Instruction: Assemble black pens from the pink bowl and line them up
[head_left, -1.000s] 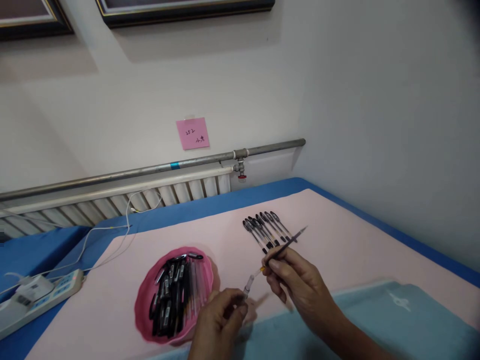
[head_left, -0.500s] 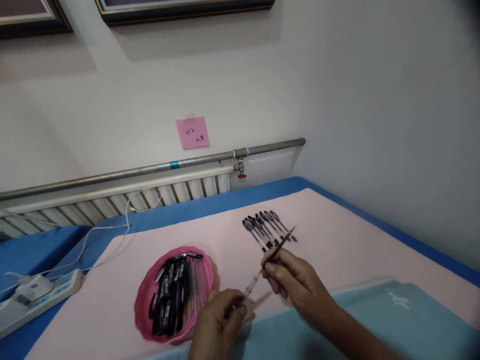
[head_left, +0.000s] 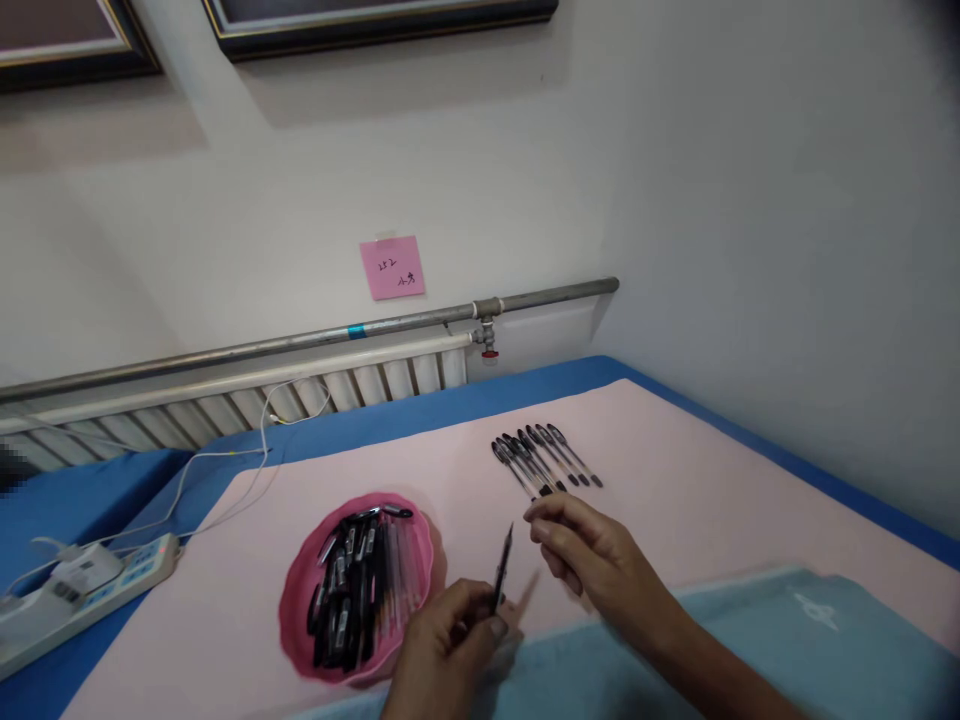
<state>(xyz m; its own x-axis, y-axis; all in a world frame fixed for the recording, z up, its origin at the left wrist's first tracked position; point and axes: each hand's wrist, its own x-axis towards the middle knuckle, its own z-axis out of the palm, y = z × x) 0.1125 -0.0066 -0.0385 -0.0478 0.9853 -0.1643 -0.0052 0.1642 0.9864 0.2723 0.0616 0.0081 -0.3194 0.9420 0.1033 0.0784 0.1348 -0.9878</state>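
My left hand [head_left: 448, 645] is closed around a pen [head_left: 503, 570] without a cap, pinching it between thumb and fingers. Its dark shaft stands nearly upright with the pointed tip up, while the lower part is hidden in the hand. Just to the right, my right hand [head_left: 592, 555] hovers with fingers loosely curled and slightly apart, and nothing shows in them. Behind it, several capped pens [head_left: 546, 458] lie side by side in a row. Left of my left hand, a pink scalloped basin [head_left: 289, 610] holds black pen caps [head_left: 341, 600] and clear tubes with refills [head_left: 397, 570].
A pink sheet [head_left: 675, 470] covers much of the blue table [head_left: 480, 393]. In front lies a light blue cloth [head_left: 757, 620]. At the left are a power strip [head_left: 142, 570] with plugs and white cables [head_left: 225, 453]. A radiator [head_left: 360, 385] and pipe [head_left: 420, 320] run along the wall.
The dark refill has gone from my right hand's fingers into the clear barrel in my left hand. My right hand has let go of it. The view has shifted slightly.
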